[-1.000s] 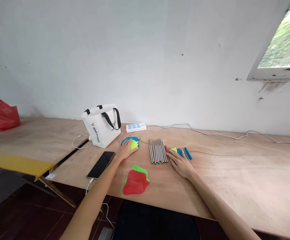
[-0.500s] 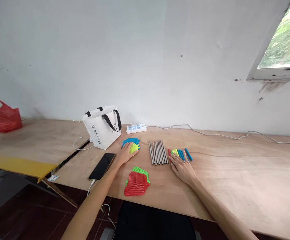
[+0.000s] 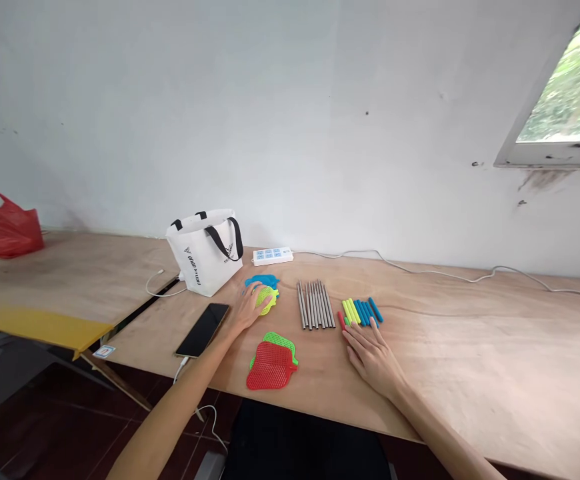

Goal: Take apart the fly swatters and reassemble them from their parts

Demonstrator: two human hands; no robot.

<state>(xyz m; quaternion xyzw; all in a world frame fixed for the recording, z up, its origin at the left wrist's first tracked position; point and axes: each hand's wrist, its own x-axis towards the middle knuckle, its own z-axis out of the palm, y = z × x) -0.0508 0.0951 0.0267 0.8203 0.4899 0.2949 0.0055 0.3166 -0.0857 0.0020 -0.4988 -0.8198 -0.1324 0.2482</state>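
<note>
My left hand (image 3: 246, 309) rests at the left side of a yellow perforated fly swatter head (image 3: 267, 301), fingers spread and touching it. A blue swatter head (image 3: 262, 280) lies partly under the yellow one. Closer to me, a red swatter head (image 3: 271, 367) overlaps a green one (image 3: 284, 341). Tapered metal rods (image 3: 316, 305) lie side by side in the middle. My right hand (image 3: 371, 353) lies open, its fingertips at the near ends of a row of coloured tubes: a red tube (image 3: 341, 321), several yellow tubes (image 3: 351, 311) and several blue tubes (image 3: 376, 310). Green ones are mostly covered by the fingers.
A phone (image 3: 203, 330) with a white cable lies left of my left forearm. Behind it stands a white tote bag (image 3: 205, 257). A power strip (image 3: 273, 256) sits near the wall, its cord running right. A red plastic bag (image 3: 7, 227) is on the far-left table.
My right hand has drawn back toward me, uncovering more of the yellow and blue tubes. My left hand has shifted slightly left, showing more of the yellow swatter head.
</note>
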